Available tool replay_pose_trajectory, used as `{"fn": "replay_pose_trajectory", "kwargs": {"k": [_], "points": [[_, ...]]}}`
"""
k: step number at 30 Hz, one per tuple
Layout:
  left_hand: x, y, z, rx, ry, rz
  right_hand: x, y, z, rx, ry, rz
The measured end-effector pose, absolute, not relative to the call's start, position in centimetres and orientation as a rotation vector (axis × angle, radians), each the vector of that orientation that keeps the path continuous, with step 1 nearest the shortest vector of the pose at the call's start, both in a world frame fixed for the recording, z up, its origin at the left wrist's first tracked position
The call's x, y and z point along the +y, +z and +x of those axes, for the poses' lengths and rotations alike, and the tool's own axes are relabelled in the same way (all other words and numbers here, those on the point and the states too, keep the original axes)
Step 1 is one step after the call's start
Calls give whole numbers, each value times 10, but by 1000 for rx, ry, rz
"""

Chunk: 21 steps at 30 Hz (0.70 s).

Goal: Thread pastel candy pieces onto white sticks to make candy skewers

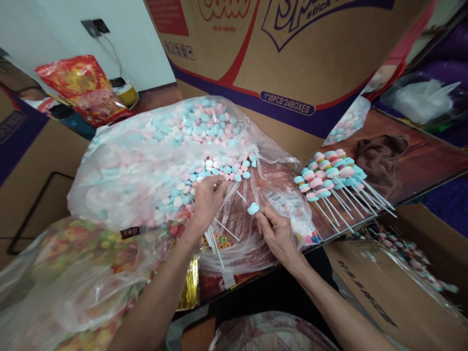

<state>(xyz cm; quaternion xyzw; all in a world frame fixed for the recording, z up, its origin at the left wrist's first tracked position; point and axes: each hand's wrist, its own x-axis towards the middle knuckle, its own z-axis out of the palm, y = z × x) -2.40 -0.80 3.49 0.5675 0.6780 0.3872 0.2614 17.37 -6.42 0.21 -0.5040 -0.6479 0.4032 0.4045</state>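
Some pale-blue candy (253, 208) sits pinched in my right hand (278, 231) near the front edge of the table (420, 156); my left hand (209, 197) curls beside loose candies (227, 169), its hold unclear.

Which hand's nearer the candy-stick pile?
Right. The right hand sits left of the candy-stick pile; the left hand is farther left, by the loose candies.

1. Far left, I see a red packet (82, 87), a wall socket (94, 28) beyond it.
2. A large printed carton (234, 63) stands at my far side.
3. Far right: a whitish plastic bag (424, 101).
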Motion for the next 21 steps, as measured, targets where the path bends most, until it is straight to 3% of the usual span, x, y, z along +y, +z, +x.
{"fn": "replay_pose_trajectory", "kwargs": {"k": [6, 21], "points": [[12, 20, -35, 2223, 681, 1937, -66, -10, 174, -1620, 1033, -1283], [-4, 11, -41, 2039, 809, 1898, -65, -7, 173, -1638, 1028, -1287]]}}
